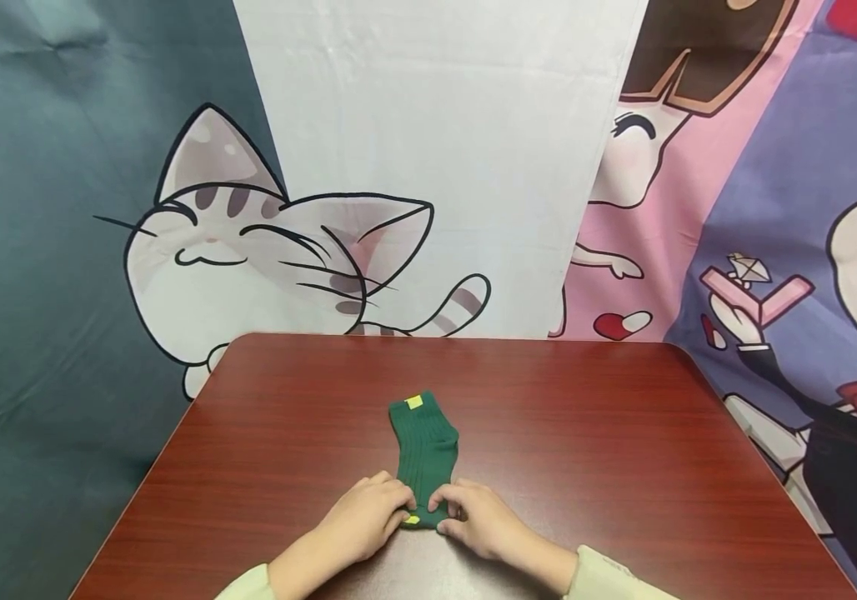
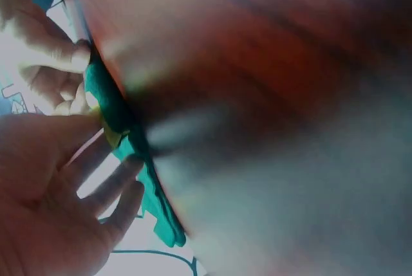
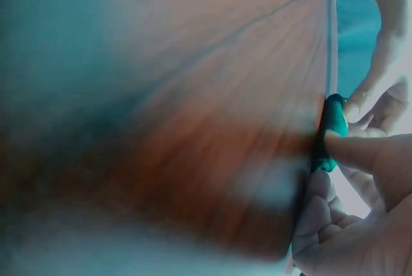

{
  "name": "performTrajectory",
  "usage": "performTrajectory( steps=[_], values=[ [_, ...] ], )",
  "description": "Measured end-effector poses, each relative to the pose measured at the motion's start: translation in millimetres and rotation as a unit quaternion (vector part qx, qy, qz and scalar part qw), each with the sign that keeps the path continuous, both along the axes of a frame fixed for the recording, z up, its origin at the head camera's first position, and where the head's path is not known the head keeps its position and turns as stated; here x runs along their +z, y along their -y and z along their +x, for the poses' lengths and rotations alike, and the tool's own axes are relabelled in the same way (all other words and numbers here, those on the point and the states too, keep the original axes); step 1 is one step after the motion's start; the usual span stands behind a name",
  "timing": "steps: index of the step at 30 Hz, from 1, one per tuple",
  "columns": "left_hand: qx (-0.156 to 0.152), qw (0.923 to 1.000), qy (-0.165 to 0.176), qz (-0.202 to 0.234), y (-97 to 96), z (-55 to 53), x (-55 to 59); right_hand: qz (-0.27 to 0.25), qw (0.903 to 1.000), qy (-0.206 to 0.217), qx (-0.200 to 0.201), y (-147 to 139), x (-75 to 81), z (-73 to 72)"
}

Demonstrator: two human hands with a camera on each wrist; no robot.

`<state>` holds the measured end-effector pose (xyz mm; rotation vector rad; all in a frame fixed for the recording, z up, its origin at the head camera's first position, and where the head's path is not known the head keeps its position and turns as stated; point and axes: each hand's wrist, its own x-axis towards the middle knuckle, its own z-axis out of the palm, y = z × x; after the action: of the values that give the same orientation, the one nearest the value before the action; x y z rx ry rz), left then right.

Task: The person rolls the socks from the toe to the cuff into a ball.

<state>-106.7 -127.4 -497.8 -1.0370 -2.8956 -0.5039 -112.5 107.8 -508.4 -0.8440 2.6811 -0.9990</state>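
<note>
A ribbed dark green sock (image 1: 427,458) lies flat on the table, its length running away from me, a yellow patch at its far end and another at its near end. At the near left corner, my left hand (image 1: 368,512) pinches the edge beside the near yellow patch. The near right corner is held by my right hand (image 1: 483,521), with thumb and curled forefinger at the edge. Seen low in the left wrist view, the sock (image 2: 111,99) shows layered edges. In the right wrist view my right thumb presses the sock's green edge (image 3: 335,118), and the other fingers curl below.
The reddish-brown wooden table (image 1: 586,425) extends around the sock on all sides. Behind it hangs a printed cloth backdrop (image 1: 436,125) with a cartoon cat and cartoon figures. Pale green sleeves (image 1: 608,575) cover both forearms.
</note>
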Motion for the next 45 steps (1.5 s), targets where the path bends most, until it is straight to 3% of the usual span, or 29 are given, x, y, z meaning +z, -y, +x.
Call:
performTrajectory(
  steps=[9, 17, 22, 33, 45],
  values=[
    [-0.036, 0.9986, -0.012, -0.035, 0.8, -1.9, 3.1, 0.01, 0.9999, -0.001, -0.001, 0, -1.1, -0.7],
    [-0.034, 0.9972, -0.039, -0.055, -4.0, -3.3, 1.2, 0.016, 0.9998, -0.005, -0.01, 2, -1.3, -1.2],
    [-0.024, 0.9982, -0.037, -0.04, -3.9, -2.5, -1.3, 0.009, 0.9999, 0.005, -0.012, 2, -2.5, -1.6],
    [0.004, 0.9997, 0.025, 0.005, -0.8, -8.2, -5.0, -0.022, 0.9995, 0.013, -0.017, 2, -5.2, -8.6],
    [0.046, 0.9928, 0.103, 0.042, -1.1, -12.6, 2.4, 0.004, 0.9974, 0.055, -0.047, 5, 1.3, -14.3]
  ],
)
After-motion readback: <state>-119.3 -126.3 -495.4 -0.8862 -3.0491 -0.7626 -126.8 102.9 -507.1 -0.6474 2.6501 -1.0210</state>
